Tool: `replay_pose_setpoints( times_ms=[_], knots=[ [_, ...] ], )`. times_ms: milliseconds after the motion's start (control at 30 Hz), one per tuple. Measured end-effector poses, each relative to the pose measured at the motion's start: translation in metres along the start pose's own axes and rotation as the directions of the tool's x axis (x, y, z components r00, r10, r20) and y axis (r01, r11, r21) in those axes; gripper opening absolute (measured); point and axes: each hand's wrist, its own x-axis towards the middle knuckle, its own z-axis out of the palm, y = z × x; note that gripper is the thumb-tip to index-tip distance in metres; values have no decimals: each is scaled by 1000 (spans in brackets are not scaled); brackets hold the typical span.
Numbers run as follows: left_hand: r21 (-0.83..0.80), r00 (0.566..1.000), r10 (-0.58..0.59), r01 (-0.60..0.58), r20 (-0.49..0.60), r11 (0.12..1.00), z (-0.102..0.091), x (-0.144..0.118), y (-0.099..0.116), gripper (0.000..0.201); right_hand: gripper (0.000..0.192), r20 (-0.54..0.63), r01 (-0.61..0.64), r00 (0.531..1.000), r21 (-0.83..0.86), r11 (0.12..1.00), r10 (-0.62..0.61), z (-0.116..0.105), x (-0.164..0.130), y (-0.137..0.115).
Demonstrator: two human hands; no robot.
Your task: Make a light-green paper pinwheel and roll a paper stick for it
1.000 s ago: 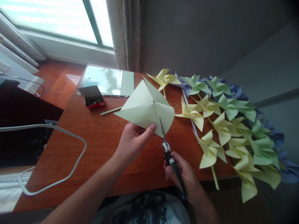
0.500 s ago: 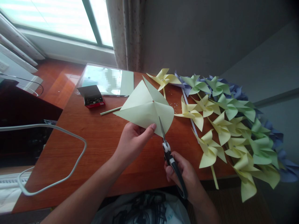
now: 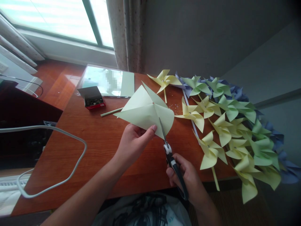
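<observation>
Left hand (image 3: 134,142): gripping the near edge of a pale green paper square (image 3: 145,111), thumb lying on top, and holding it tilted just above the desk (image 3: 98,144). The paper is showing diagonal creases meeting at its centre. Right hand (image 3: 188,179): clenching the dark handles of the scissors (image 3: 172,161), with the blades pointing away from the person and biting into the paper's near right corner, along a crease toward the centre; the blades are lying almost closed on the sheet. Desk: reddish wood, carrying everything listed here. Small open box (image 3: 92,98) of what may be pins: sitting at the far left of the desk, well apart from the hands. Thin pale stick (image 3: 111,112): lying between the box and the paper. Glossy sheet (image 3: 108,81): lying flat at the far edge, behind the box. Finished pinwheels (image 3: 225,125) in yellow, green and blue: lying heaped along the right side of the desk, overlapping one another and running past its near right corner. White cable (image 3: 70,138): looping over the desk's left side. Curtain (image 3: 125,34): hanging at the window behind the desk.
</observation>
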Motion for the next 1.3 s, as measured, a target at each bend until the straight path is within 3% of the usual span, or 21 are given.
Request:
replay_pose_setpoints(
  times_ms=[267, 767, 1300],
  knots=[
    [2, 1000, 9, -9, 13, 1000, -1, 0, -2, 22, 54, 17, 97, 995, 43, 994, -98, 4, -3, 1],
    [-20, 982, -54, 59, 181, 998, 1, -1, -1, 19, 55, -11, 80, 997, 72, 994, -80, 11, 1, -8],
    [-63, 983, -67, 78, 171, 995, 4, -4, -3, 17, 53, -45, 98, 994, 66, 993, -95, 12, 3, -7]
  ],
)
